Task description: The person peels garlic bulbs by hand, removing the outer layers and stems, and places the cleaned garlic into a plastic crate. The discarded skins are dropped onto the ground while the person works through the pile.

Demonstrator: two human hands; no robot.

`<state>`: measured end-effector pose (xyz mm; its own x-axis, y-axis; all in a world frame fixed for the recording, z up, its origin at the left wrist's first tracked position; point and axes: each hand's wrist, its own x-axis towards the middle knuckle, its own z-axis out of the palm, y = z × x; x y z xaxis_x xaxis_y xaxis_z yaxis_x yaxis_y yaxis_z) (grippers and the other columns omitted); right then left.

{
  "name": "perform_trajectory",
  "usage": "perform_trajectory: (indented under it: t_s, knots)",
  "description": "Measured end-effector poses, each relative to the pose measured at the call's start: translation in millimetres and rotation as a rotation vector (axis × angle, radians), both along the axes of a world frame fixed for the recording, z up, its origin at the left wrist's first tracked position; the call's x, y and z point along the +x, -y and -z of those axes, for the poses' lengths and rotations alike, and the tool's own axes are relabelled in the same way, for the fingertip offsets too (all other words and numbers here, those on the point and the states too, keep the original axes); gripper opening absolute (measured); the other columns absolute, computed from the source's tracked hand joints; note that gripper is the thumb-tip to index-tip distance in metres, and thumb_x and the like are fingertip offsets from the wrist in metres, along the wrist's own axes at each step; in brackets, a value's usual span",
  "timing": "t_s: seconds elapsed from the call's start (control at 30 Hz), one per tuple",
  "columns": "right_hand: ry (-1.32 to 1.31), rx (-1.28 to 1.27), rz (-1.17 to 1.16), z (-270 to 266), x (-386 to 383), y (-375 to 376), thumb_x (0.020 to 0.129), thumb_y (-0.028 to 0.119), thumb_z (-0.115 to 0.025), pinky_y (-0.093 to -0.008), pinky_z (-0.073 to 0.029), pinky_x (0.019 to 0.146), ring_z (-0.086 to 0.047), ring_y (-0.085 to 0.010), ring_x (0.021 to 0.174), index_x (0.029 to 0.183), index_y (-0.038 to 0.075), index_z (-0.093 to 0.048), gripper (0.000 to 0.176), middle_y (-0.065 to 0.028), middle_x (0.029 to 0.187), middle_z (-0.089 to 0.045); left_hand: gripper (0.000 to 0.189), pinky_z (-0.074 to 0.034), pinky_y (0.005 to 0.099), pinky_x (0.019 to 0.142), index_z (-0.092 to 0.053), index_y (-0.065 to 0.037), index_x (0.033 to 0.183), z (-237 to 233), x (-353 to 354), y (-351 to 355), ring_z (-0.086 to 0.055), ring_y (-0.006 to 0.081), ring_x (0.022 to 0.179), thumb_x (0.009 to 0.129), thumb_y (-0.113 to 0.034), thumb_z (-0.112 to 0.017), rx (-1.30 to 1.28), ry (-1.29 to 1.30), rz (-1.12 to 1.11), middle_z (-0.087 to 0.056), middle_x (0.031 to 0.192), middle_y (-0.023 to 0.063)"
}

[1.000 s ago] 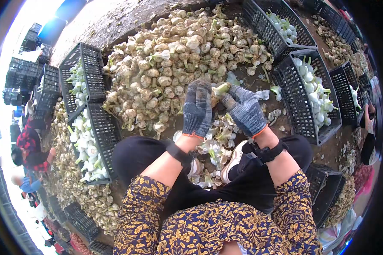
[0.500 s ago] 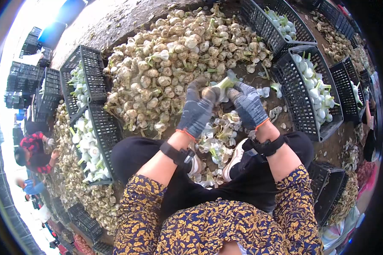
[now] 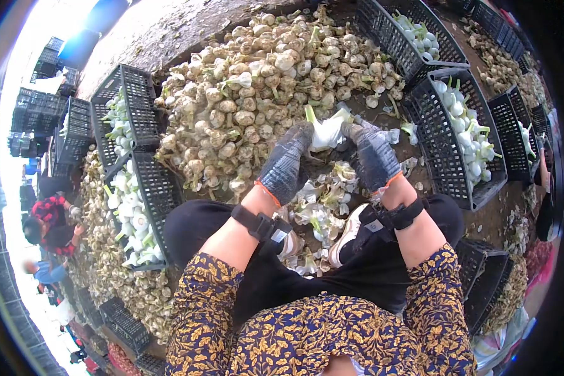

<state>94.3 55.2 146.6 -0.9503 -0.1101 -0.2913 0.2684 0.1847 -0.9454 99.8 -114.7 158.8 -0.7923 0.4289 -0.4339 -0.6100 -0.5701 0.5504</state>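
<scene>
A garlic bulb [image 3: 327, 133] with a short green stem and loose white skin is held between my two gloved hands, over the near edge of a big heap of unpeeled garlic [image 3: 257, 94]. My left hand [image 3: 286, 164] is closed on its left side, near the stem. From the other side my right hand [image 3: 374, 156] grips the white outer skin, its fingertips partly hidden. Shed garlic skins [image 3: 323, 203] lie on the ground below, between my shoes.
Black crates of clean white garlic stand on both sides: a left crate [image 3: 151, 194], a far-left crate [image 3: 131, 94], a right crate [image 3: 442, 156] and a far-right crate [image 3: 395, 50]. A person in a red checked shirt [image 3: 50, 216] works by another garlic heap on the left.
The bulb has turned: its stem end now points up and left, and white skin spreads from it toward my right hand. Both hands have rotated, their backs more toward me.
</scene>
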Motion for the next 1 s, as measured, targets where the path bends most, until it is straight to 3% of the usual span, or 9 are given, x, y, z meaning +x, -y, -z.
perform_trajectory:
  t_s: [0.13,0.27,0.37,0.5,0.57,0.67,0.83,0.9,1.0]
  knots:
    - [-0.562,0.315,0.182,-3,8,15,0.081,0.012,-0.052,-0.0367,-0.045,0.075,-0.058,-0.033,0.079,0.094,-0.006,-0.056,0.022,-0.0238,0.085,-0.058,0.037,-0.043,0.0228,0.075,-0.052,-0.005,0.111,19,1,-3,-0.055,0.0098,0.083,0.088,-0.034,-0.051,-1.044,-0.67,0.056,-0.059,0.097,0.0032]
    - [-0.812,0.389,0.134,8,16,19,0.081,0.011,-0.052,-0.0346,-0.045,0.074,-0.057,-0.0335,0.08,0.095,-0.007,-0.055,0.023,-0.0241,0.086,-0.057,0.037,-0.047,0.0245,0.069,-0.054,-0.006,0.11,3,-2,-4,-0.057,0.0118,0.079,0.088,-0.035,-0.049,-0.722,-0.185,-0.01,-0.06,0.092,0.0047]
    - [-0.078,-0.575,0.277,-2,8,16,0.086,0.01,-0.047,-0.0308,-0.049,0.077,-0.06,-0.0199,0.084,0.109,-0.005,-0.049,0.027,-0.0135,0.096,-0.06,0.035,-0.051,0.0296,0.067,-0.054,-0.007,0.107,-3,-10,-3,-0.058,0.0147,0.078,0.088,-0.036,-0.048,-0.611,0.021,-0.128,-0.06,0.091,0.0057]
    - [0.106,-0.787,0.473,-19,0,3,0.088,0.011,-0.041,-0.0358,-0.051,0.079,-0.06,-0.0238,0.085,0.105,-0.003,-0.05,0.023,-0.0142,0.096,-0.059,0.03,-0.053,0.0362,0.07,-0.053,-0.007,0.105,3,-13,1,-0.06,0.0203,0.077,0.09,-0.032,-0.044,-0.219,0.068,-0.362,-0.06,0.092,0.0092]
    - [0.053,-0.657,0.452,-19,1,0,0.087,0.01,-0.043,-0.0357,-0.051,0.075,-0.06,-0.0261,0.082,0.103,-0.001,-0.052,0.021,-0.0147,0.092,-0.06,0.03,-0.053,0.0392,0.069,-0.053,-0.007,0.104,2,-17,7,-0.06,0.0236,0.078,0.091,-0.032,-0.043,-0.154,0.082,-0.368,-0.06,0.092,0.0105]
    - [-0.959,0.894,-0.445,1,3,-12,0.078,0.005,-0.048,-0.0382,-0.046,0.061,-0.057,-0.0315,0.07,0.108,0.004,-0.053,0.03,-0.0141,0.082,-0.059,0.033,-0.054,0.0387,0.062,-0.054,-0.009,0.103,7,-18,13,-0.061,0.0213,0.076,0.089,-0.037,-0.043,-0.128,0.137,-0.366,-0.06,0.089,0.007]
    - [-0.624,0.637,-0.38,8,12,8,0.08,0.019,-0.053,-0.039,-0.045,0.058,-0.057,-0.0297,0.067,0.104,0.005,-0.054,0.028,-0.0145,0.076,-0.058,0.029,-0.049,0.0321,0.067,-0.053,-0.005,0.104,36,-18,22,-0.059,0.0216,0.08,0.084,-0.026,-0.054,-0.416,-0.072,-0.323,-0.058,0.095,0.0106]
    - [-0.631,0.451,-0.198,14,11,13,0.08,0.021,-0.055,-0.0367,-0.046,0.056,-0.057,-0.0269,0.065,0.103,0.005,-0.054,0.029,-0.0118,0.074,-0.058,0.032,-0.046,0.0343,0.076,-0.052,-0.005,0.108,39,-18,24,-0.056,0.0257,0.086,0.079,-0.018,-0.058,-1.04,-0.802,-0.178,-0.058,0.099,0.0137]
    - [0.213,-0.213,-0.221,-30,4,19,0.083,0.04,-0.055,-0.0233,-0.044,0.056,-0.054,-0.0089,0.06,0.091,0.006,-0.054,0.035,-0.0012,0.072,-0.054,0.034,-0.043,0.0367,0.081,-0.051,-0.006,0.112,31,-15,20,-0.054,0.0282,0.092,0.079,-0.011,-0.056,-1.231,-1.021,-0.144,-0.057,0.102,0.0148]
